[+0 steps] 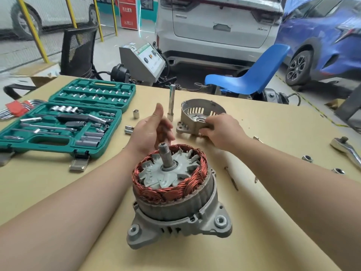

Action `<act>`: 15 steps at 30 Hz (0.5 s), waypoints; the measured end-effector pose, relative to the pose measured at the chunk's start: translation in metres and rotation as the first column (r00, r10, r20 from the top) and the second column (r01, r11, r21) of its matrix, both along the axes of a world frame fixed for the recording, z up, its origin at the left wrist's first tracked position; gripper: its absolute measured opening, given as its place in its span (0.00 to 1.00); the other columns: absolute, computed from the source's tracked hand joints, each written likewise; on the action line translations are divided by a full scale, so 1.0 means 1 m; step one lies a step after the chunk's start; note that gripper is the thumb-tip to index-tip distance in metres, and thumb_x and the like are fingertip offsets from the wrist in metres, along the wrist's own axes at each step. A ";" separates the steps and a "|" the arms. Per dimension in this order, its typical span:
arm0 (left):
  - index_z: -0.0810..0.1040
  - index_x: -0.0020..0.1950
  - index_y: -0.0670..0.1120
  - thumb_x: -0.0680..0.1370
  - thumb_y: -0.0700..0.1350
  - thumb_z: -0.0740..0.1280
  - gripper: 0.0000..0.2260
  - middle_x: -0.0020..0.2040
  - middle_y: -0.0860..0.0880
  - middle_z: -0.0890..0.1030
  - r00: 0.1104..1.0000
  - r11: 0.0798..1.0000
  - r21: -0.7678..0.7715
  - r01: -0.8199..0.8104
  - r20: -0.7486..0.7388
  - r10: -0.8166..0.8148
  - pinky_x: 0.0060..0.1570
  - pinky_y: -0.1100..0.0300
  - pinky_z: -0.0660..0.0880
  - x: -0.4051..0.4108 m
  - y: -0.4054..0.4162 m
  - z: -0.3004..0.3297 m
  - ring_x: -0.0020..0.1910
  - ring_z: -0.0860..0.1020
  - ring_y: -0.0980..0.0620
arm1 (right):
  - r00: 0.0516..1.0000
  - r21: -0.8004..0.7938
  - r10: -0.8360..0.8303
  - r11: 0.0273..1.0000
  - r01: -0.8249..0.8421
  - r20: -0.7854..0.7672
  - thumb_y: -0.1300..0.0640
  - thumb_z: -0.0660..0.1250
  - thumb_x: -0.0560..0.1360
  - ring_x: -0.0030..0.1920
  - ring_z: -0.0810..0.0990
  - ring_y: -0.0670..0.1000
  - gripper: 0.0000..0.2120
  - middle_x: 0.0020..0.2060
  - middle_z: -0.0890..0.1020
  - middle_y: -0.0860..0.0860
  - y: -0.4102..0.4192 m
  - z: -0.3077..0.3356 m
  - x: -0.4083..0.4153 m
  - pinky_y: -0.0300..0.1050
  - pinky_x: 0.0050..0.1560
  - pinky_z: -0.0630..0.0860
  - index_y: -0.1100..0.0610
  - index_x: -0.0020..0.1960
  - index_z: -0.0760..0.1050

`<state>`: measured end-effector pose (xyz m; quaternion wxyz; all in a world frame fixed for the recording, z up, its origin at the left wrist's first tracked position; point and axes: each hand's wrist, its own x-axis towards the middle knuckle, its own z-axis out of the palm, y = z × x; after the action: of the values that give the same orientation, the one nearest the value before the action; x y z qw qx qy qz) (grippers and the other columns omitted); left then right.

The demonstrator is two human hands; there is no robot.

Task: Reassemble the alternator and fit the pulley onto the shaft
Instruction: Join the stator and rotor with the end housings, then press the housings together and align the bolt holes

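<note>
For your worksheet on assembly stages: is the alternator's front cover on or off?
Off. The front cover sits on the table behind the alternator, whose copper windings and shaft are exposed.

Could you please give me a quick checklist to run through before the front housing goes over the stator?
1. Right hand grips the front housing: ok.
2. Left hand open and holding nothing: ok.
3. Shaft upright and bare, nothing over it: ok.
4. Copper windings seated in the rear housing: ok.
5. Long bolts within reach on the table: ok.
6. Housing bearing bore clean: cannot tell.
</note>
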<state>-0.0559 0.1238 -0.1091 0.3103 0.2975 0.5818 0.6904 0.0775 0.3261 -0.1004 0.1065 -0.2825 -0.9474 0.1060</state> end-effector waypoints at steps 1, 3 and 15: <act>0.77 0.42 0.41 0.86 0.60 0.56 0.26 0.31 0.45 0.83 0.999 0.999 0.032 -0.010 0.042 0.008 0.32 0.58 0.78 0.001 -0.002 0.002 0.26 0.79 0.50 | 0.997 -0.052 0.002 0.999 -0.006 -0.072 0.51 0.71 0.81 0.54 0.80 0.58 0.04 0.46 0.84 0.50 0.002 -0.001 -0.001 0.53 0.55 0.76 0.49 0.48 0.81; 0.77 0.43 0.41 0.87 0.57 0.58 0.24 0.32 0.45 0.82 0.996 0.996 0.066 -0.052 0.082 0.047 0.32 0.58 0.77 0.003 -0.005 0.005 0.28 0.78 0.49 | 0.975 -0.109 -0.001 0.994 -0.024 -0.223 0.55 0.73 0.80 0.48 0.81 0.56 0.04 0.43 0.84 0.50 0.003 0.006 0.001 0.48 0.47 0.75 0.51 0.45 0.82; 0.74 0.65 0.37 0.86 0.52 0.60 0.19 0.58 0.39 0.80 0.994 0.987 0.133 -0.088 0.070 0.079 0.55 0.44 0.77 0.008 -0.010 0.013 0.54 0.78 0.41 | 0.657 -0.725 -0.308 0.257 -0.639 -0.688 0.51 0.70 0.78 0.55 0.75 0.70 0.25 0.60 0.76 0.76 -0.064 0.046 0.072 0.85 0.51 0.67 0.69 0.66 0.77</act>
<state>-0.0482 0.1136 -0.0957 0.2788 0.2709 0.5351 0.7500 0.1494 0.2624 -0.0548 0.2667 -0.1014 -0.5790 0.7638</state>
